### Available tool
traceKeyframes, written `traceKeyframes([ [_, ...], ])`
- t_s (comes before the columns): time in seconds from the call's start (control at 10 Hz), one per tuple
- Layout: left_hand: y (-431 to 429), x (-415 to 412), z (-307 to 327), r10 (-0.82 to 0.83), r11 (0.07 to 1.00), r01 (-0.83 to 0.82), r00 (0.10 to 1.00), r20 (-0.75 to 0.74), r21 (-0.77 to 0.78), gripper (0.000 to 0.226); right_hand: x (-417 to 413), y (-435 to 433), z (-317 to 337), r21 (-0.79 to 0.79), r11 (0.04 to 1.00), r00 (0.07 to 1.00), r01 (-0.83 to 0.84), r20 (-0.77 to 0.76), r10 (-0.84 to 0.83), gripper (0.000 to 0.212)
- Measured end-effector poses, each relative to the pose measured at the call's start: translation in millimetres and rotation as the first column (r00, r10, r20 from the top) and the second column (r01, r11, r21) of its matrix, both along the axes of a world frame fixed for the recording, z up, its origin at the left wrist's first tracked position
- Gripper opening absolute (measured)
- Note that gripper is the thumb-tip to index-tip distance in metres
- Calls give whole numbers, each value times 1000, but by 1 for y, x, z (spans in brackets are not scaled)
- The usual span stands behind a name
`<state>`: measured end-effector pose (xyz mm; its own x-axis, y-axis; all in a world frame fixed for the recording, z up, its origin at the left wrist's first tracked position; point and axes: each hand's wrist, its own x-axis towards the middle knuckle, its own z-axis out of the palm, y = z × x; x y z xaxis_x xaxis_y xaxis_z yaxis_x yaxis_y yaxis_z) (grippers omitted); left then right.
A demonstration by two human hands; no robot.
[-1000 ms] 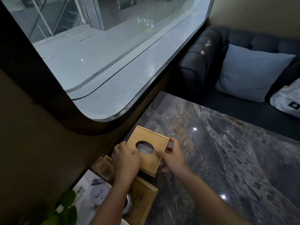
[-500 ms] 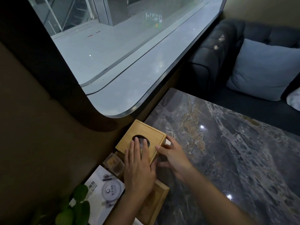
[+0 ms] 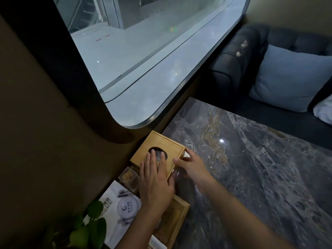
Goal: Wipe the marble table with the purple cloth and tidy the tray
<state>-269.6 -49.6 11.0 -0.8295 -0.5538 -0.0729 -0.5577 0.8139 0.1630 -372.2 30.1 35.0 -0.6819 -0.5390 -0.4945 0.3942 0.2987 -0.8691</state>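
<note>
Lower centre of the frame: the left hand is pressing flat and open on the wooden tissue box, while the right hand is loosely curling against its right edge, nearer.

dark sofa; blue cushion; plant

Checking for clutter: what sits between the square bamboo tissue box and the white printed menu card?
In the head view, a small clear toothpick holder sits between the bamboo tissue box and menu card.
</note>
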Motion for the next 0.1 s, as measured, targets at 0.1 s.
traceKeyframes([
  [0.1, 3, 0, 10, 4, 997, 5, 994, -111, 82, 65, -2, 5, 5, 155, 988, 980, -3, -194, 33, 65],
])
